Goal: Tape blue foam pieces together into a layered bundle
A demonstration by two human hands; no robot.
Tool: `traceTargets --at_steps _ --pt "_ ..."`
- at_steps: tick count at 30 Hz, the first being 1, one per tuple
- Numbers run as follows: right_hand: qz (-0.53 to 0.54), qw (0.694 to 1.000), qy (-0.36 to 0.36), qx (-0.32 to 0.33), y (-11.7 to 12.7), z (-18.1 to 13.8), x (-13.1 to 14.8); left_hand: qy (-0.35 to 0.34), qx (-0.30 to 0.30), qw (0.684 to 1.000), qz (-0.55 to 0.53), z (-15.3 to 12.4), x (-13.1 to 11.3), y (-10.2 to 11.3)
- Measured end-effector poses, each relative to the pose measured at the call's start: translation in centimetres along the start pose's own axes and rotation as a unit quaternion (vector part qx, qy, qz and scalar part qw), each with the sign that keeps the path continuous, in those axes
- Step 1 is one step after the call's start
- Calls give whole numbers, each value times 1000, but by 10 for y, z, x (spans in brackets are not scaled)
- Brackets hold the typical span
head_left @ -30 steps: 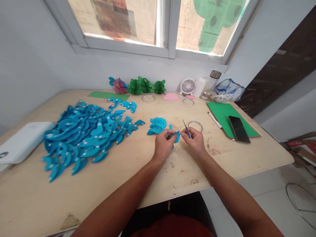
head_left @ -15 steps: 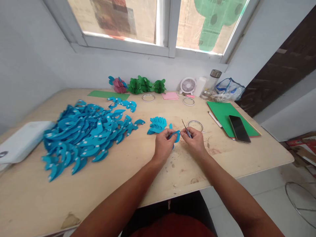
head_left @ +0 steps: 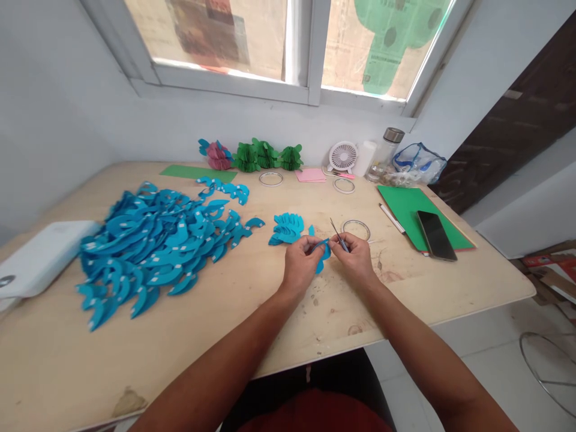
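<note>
My left hand pinches a folded blue paper piece over the middle of the table. Close against it, my right hand has thumb and fingertip at the piece's right edge. A slim dark pointed tool is held in the right hand, its thin tip pointing up and away; it may be tweezers or small scissors. Just beyond the left hand lies a stack of blue paper pieces, with a small blue scrap beside it. To the left spreads a large heap of curved blue paper pieces bearing white tape squares.
A white box-like device sits at the left. Tape rolls, a small fan, a bottle and green paper figures stand or lie farther back. At right, a phone rests on green sheets beside a marker.
The blue piece between my hands has turned slightly, so more of its lower part shows. My left hand has shifted a little right; the pointed tool has tilted slightly.
</note>
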State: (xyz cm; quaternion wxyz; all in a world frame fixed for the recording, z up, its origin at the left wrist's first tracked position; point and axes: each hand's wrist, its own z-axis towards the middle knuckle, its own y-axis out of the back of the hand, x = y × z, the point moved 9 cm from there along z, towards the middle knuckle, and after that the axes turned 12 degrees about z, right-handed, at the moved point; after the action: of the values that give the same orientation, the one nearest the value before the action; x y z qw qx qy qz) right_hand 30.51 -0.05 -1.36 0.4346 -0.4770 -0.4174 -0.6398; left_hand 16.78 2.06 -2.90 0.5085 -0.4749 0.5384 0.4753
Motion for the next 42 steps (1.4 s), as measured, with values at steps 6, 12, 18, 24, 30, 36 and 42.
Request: traceTargets --at_steps 6,12,18,24,30,36,42 --pt "-3 1000 0 -2 0 -1 2 5 7 1000 -12 0 1 -2" --pt "-7 1000 7 3 0 -1 1 21 17 1000 1 0 5 -3" --pt "-18 1000 9 4 0 -1 1 19 21 1000 11 0 5 -4" --pt "-26 1000 11 9 -2 -2 5 -14 16 999 42 2 2 -2" --pt "-45 998 33 17 -4 -4 8 -51 0 994 95 2 -5 1" --pt "-62 996 63 24 -6 -8 15 -58 0 994 89 2 -5 2" --pt "-68 996 63 15 -5 -8 16 -11 4 999 51 3 2 1"
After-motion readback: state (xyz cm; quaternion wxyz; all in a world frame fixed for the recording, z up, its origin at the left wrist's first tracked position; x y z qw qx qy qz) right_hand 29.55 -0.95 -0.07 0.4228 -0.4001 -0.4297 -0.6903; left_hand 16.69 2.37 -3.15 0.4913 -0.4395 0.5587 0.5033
